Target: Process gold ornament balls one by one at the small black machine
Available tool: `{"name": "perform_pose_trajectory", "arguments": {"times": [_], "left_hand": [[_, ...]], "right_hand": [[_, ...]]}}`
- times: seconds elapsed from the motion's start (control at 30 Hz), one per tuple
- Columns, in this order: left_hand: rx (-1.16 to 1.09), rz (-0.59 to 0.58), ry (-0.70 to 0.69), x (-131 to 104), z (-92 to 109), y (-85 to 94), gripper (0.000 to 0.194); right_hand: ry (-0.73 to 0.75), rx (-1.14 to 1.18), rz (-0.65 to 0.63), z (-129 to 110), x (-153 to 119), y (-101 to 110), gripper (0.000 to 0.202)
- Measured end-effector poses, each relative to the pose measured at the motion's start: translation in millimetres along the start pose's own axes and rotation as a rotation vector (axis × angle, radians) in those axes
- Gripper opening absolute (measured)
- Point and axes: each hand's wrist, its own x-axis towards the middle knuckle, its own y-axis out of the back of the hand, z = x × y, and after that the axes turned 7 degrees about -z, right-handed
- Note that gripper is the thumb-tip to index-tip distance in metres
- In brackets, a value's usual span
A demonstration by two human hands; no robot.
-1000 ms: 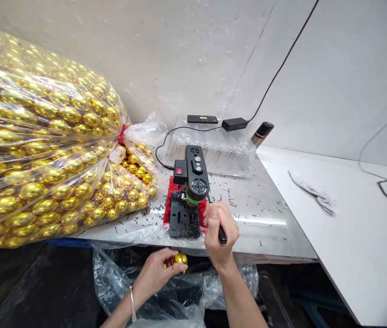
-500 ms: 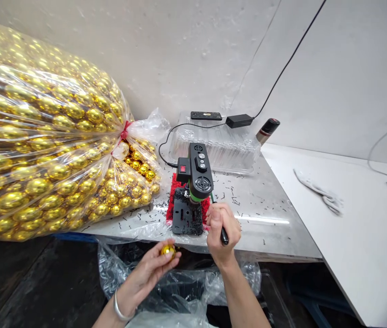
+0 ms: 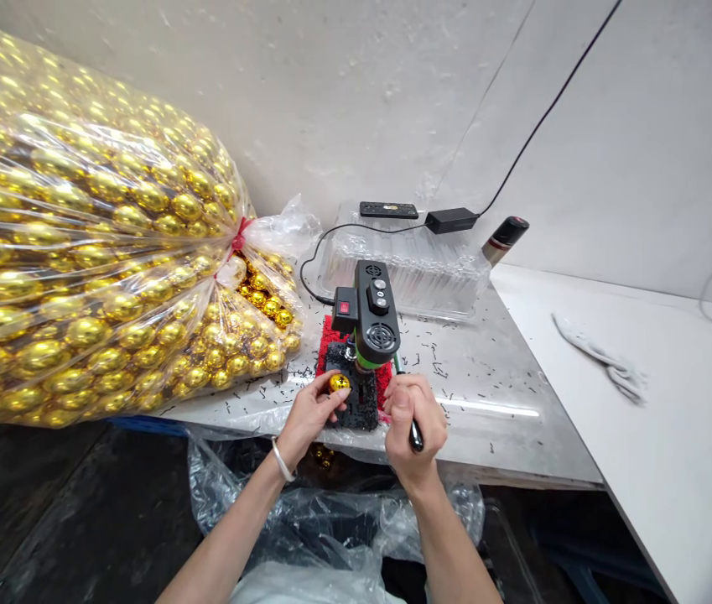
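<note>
Between the fingers of my left hand (image 3: 313, 414) is a shiny gold ball (image 3: 339, 382) with a dark mark on top. It is held over the black base plate (image 3: 365, 407) of a small bench drill press, just in front of the drill head (image 3: 376, 315). My right hand (image 3: 417, 429) is wrapped round the lever handle (image 3: 416, 436), whose black tip sticks out of the fist. Under the base lies a red mat (image 3: 329, 335) strewn with dark shavings. The drill's tip is hidden behind its housing.
A big clear bag of gold balls (image 3: 97, 252) fills the left. Behind the drill, a clear plastic box (image 3: 412, 277) bears a power adapter (image 3: 452, 220) and a remote (image 3: 388, 210). A bottle (image 3: 505, 240) and a glove (image 3: 600, 359) lie right. An open plastic bag (image 3: 336, 520) hangs below the edge.
My left hand has moved up and forward with the gold ball, from below the table edge to over the drill's base plate. My right hand keeps its hold on the lever.
</note>
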Motion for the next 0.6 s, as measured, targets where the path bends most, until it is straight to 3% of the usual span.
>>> {"name": "perform_pose_trajectory", "arguments": {"times": [0.1, 0.3, 0.4, 0.6], "left_hand": [[0.359, -0.011, -0.063, 9.2, -5.3, -2.5, 0.05], [0.89, 0.007, -0.328, 14.3, -6.9, -4.1, 0.037], [1.001, 0.007, -0.303, 15.4, -4.9, -5.5, 0.037], [1.01, -0.007, -0.276, 17.4, -4.9, -4.5, 0.037]], "right_hand": [[0.007, -0.003, -0.007, -0.1, -0.1, 0.6, 0.026], [0.012, 0.003, -0.011, -1.3, 0.4, 1.0, 0.026], [0.002, -0.001, -0.025, -1.2, -0.6, 2.0, 0.025], [0.036, 0.013, -0.035, 12.9, -17.4, -2.5, 0.024]]}}
